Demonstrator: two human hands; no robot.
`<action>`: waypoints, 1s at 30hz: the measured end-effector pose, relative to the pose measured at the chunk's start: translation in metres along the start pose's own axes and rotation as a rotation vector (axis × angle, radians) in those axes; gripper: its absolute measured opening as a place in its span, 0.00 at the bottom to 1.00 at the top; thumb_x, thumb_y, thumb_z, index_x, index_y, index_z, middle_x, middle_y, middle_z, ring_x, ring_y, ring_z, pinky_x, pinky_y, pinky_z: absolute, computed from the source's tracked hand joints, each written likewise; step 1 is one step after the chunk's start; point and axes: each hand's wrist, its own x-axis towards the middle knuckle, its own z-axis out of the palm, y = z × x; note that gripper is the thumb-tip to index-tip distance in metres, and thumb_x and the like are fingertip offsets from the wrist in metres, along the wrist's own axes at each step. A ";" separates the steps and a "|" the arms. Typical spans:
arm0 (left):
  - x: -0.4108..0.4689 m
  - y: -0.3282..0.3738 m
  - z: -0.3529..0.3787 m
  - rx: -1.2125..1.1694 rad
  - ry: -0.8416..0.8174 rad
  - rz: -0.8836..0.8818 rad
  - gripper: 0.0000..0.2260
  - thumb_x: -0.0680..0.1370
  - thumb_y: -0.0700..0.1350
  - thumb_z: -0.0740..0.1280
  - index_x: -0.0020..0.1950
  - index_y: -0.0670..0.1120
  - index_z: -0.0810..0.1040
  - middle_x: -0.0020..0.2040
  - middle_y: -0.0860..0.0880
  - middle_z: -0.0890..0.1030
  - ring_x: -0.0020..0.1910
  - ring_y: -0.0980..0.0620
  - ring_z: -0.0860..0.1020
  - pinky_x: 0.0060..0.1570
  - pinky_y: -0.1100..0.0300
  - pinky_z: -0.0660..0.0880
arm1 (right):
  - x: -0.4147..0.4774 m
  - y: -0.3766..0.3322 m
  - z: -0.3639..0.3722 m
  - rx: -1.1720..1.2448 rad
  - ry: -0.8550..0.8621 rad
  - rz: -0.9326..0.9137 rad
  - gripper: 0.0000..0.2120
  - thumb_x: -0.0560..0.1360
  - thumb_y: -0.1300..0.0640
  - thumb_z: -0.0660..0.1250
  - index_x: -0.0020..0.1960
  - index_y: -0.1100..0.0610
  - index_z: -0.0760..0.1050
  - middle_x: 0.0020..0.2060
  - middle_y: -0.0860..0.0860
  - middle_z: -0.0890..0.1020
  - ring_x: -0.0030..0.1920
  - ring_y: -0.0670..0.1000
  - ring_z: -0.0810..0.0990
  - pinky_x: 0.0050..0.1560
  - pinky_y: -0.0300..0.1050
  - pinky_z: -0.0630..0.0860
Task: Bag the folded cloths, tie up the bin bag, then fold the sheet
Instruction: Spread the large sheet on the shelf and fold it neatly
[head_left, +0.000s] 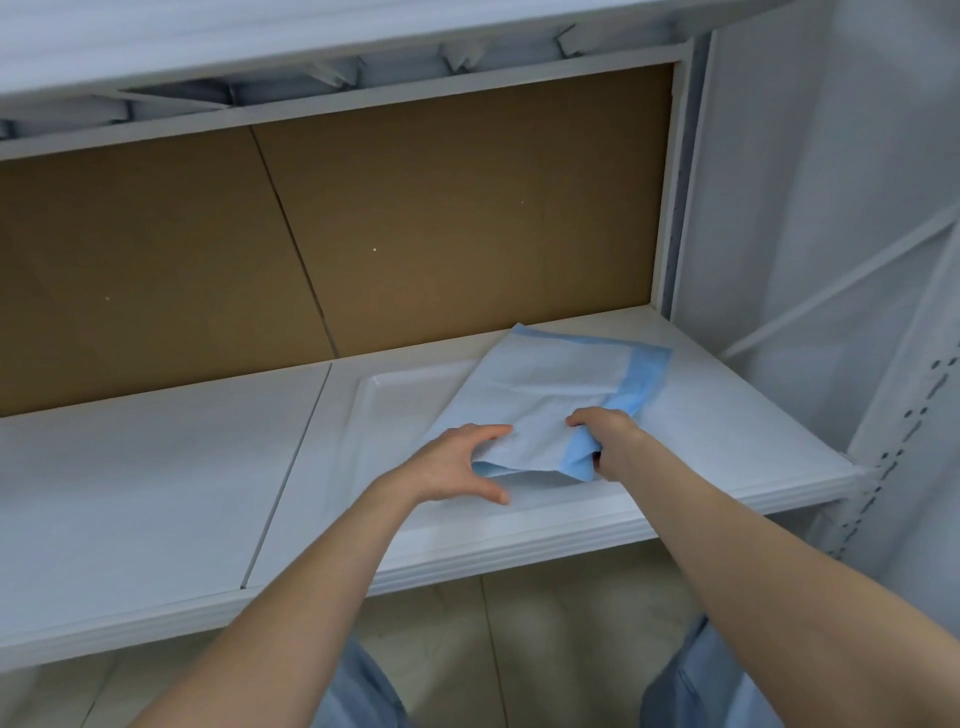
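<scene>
A folded white cloth with a blue border (550, 384) lies on the right part of a white shelf (156, 467). My right hand (608, 439) grips the cloth's near right corner, its fingers curled round the bunched blue edge. My left hand (457, 462) is spread at the cloth's near left edge, fingertips on top and thumb low beside the lifted edge. The near end of the cloth is raised a little off the shelf. No bin bag is in view.
A brown board (363, 223) backs the shelf, and another white shelf (311, 47) hangs overhead. A white perforated upright (893, 457) stands at the right with a pale wall behind. Tiled floor (519, 639) shows below the shelf edge.
</scene>
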 end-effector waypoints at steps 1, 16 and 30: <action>0.003 0.006 0.005 0.028 0.030 0.033 0.35 0.69 0.54 0.75 0.73 0.59 0.64 0.69 0.55 0.68 0.67 0.54 0.67 0.68 0.58 0.66 | -0.001 -0.001 -0.001 -0.021 0.000 -0.003 0.14 0.75 0.63 0.68 0.58 0.60 0.71 0.52 0.58 0.77 0.58 0.59 0.78 0.59 0.53 0.76; 0.038 0.076 0.040 -0.731 0.228 -0.258 0.09 0.81 0.48 0.59 0.46 0.44 0.73 0.38 0.50 0.69 0.37 0.54 0.68 0.40 0.58 0.64 | -0.004 -0.009 -0.063 0.181 -0.336 -0.043 0.30 0.69 0.32 0.64 0.62 0.52 0.71 0.58 0.56 0.77 0.61 0.60 0.76 0.62 0.64 0.71; 0.063 0.071 0.027 -1.070 0.625 -0.362 0.08 0.78 0.40 0.59 0.52 0.43 0.77 0.45 0.46 0.79 0.41 0.47 0.77 0.38 0.59 0.74 | 0.011 0.001 -0.058 -0.102 -0.082 -0.158 0.17 0.75 0.69 0.67 0.63 0.65 0.71 0.58 0.61 0.79 0.51 0.59 0.78 0.54 0.57 0.77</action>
